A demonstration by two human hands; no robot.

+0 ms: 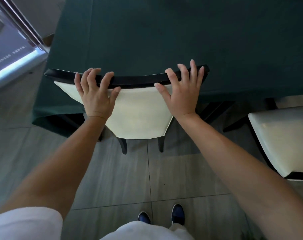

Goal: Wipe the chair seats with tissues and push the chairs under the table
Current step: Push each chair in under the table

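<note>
— Where is the chair [138, 111] seen?
— It is tucked against the green-clothed table [164, 32], its seat hidden under the cloth.
— How are the hands placed?
— The left hand [95, 94] is laid over the black top rail [135, 79], fingers loosely bent. The right hand [183, 90] is rested there too, fingers spread and straight. Nothing is clasped. A second chair [282, 141] is seen at the right, its seat exposed

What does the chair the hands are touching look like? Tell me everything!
The chair shows its back: a cream, leather-like padded panel under a curved, glossy black top rail, with two black legs on the grey tiled floor. It stands upright, pushed in against the table, whose dark green cloth hides the seat. The left hand and right hand rest on the top rail, fingers spread over it, thumbs on the cream panel.
</note>
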